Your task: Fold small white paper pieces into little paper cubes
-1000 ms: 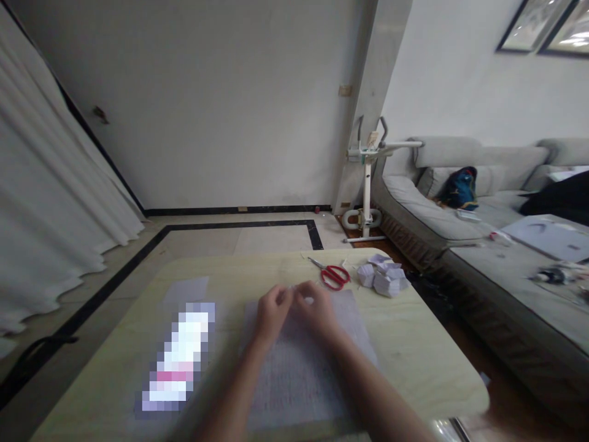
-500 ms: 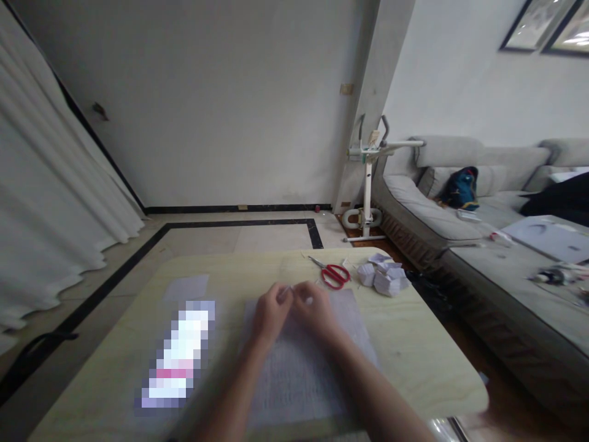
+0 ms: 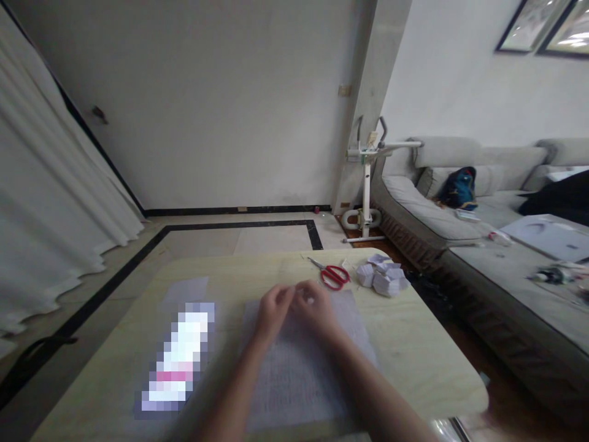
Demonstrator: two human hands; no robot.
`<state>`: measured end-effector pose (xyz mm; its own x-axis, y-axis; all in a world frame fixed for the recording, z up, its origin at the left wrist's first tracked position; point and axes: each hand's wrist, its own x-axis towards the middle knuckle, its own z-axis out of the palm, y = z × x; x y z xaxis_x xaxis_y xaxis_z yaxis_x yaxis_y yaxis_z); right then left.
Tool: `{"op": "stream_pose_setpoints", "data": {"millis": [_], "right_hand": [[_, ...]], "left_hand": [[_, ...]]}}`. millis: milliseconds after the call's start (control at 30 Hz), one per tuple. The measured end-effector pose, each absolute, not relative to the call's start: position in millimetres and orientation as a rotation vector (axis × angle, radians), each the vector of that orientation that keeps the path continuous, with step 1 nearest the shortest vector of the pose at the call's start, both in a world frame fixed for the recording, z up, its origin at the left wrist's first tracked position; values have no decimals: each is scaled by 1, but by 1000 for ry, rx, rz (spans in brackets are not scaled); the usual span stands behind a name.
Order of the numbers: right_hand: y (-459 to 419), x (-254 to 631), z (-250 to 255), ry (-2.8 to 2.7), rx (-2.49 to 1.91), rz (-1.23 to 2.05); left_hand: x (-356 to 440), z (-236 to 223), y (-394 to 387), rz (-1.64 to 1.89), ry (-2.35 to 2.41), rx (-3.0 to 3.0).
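Note:
My left hand (image 3: pixel 272 310) and my right hand (image 3: pixel 316 307) meet at the fingertips above the far part of a large printed sheet of paper (image 3: pixel 299 380). Both are closed in a pinch around a small whitish piece, perhaps paper, mostly hidden by the fingers. Just beyond my right hand lie scissors (image 3: pixel 334 276) with red handles, blades toward the far left. To their right sits a cluster of folded paper pieces (image 3: pixel 384 276), whitish-purple with faint lines.
On the left of the pale wooden table (image 3: pixel 427 362) are a small paper sheet (image 3: pixel 186 288) and a bright, pixelated oblong (image 3: pixel 179 356). A grey sofa (image 3: pixel 497 215) holding a blue backpack (image 3: pixel 460 187) stands to the right. White exercise equipment (image 3: pixel 367 184) is behind the table.
My fingers shift slightly around the small piece; a bit of it showed at the left fingertips half a second ago and is less visible now. Everything on the table stays put.

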<state>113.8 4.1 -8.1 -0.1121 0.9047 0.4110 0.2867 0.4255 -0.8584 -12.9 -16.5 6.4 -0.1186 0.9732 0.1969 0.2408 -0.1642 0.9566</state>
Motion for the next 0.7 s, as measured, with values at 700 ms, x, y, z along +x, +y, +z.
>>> {"op": "stream_pose_setpoints", "data": {"millis": [700], "right_hand": [[9,125,4,-1531,-1066,1008]], "left_hand": [[-17,1,-19,1193,1407,1623]]}}
